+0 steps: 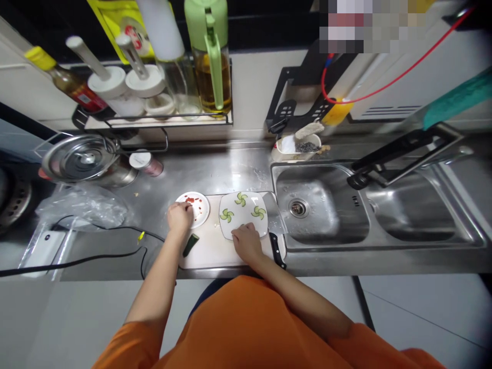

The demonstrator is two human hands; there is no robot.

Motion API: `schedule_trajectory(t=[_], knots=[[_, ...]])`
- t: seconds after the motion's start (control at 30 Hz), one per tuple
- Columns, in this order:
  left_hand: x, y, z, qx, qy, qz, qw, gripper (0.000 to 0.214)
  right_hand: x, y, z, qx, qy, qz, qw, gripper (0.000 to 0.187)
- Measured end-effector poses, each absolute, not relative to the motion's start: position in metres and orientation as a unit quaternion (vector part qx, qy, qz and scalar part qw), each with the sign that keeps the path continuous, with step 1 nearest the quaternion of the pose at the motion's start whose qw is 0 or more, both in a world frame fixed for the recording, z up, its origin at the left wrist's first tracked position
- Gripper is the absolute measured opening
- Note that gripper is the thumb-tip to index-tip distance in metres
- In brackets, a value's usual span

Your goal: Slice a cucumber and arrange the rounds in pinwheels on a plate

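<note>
My left hand [180, 218] is closed at the left rim of a small round white plate [203, 215], fingertips over the red chopped bits [191, 199]; whatever is pinched there is too small to make out. At the front edge of a larger white plate [238, 223], my right hand [248, 243] has its fingers curled together; their contents are hidden. Green cucumber slices [241, 199] lie on this plate in three pinwheel shapes. Under both plates is a pale cutting board [211, 256]. A cucumber chunk [190, 245] rests on its left side, and a black-handled knife [277, 251] along its right.
A double steel sink [326, 205] lies to the right, its faucet [407, 154] reaching over it. Leftward are a cable [77, 264], a plastic bag [84, 205], a phone [44, 251], a pinkish jar [146, 163] and a lidded pot [86, 159]. Bottles fill the wall rack [165, 120].
</note>
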State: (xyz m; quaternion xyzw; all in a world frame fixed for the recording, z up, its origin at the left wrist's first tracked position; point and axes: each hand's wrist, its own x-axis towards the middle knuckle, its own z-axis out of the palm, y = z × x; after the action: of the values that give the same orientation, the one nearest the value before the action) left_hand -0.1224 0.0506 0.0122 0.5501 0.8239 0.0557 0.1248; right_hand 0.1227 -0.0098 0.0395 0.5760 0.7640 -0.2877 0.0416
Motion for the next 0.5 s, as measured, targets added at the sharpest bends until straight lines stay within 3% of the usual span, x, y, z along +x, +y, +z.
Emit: schedule_trajectory(t=[0.5], knots=[[-0.039, 0.019, 0.012, 0.561, 0.75, 0.231, 0.261, 0.02, 0.13, 0.004, 0.027, 0.617, 0.731, -0.291, 0.012, 0.027]])
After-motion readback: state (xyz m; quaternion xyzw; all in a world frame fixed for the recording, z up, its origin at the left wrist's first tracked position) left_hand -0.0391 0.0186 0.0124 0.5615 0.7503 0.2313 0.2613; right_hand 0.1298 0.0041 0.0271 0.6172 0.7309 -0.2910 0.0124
